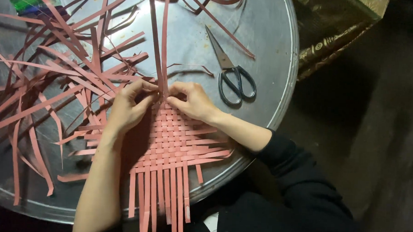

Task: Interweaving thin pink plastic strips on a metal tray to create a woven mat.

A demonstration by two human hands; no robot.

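Observation:
A flat mat woven of pink paper strips (175, 144) lies on a round metal tray (264, 31), with loose strip ends hanging over the near rim. My left hand (126, 108) and my right hand (193, 101) meet at the mat's far edge. Both pinch the long upright pink strips (162, 46) where they enter the weave. My left forearm covers part of the mat's left side.
Black-handled scissors (231, 75) lie on the tray just right of my right hand. Many loose pink strips (57, 74) are strewn over the tray's left half. A green and blue packet (30, 0) sits at the far left. Dark floor lies to the right.

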